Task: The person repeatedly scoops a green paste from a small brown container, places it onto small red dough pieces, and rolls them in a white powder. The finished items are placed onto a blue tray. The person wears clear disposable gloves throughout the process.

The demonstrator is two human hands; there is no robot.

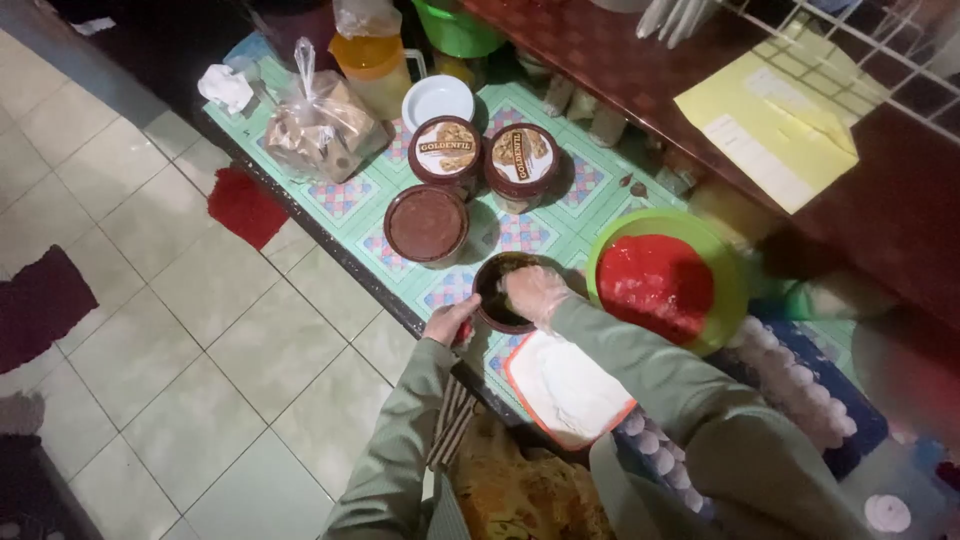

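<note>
My right hand (533, 292), in a clear plastic glove, reaches into a small dark brown tub (492, 283) on the patterned low table (345, 195). My left hand (449, 321) grips the tub's near rim at the table edge. What my right fingers hold inside the tub is hidden. Right of the tub sits a green bowl (727, 268) filled with red paste (655, 283). Just in front of me lies an orange-rimmed container of white powder (565, 385).
An open brown tub (427, 224) and two lidded tubs (445, 150) (521, 158) stand farther along the table. Beyond are a white lid (438, 100), a bagged packet (322, 130) and an orange jug (372, 60). Egg trays (800, 390) lie at right. A yellow paper (775, 120) rests on the dark counter.
</note>
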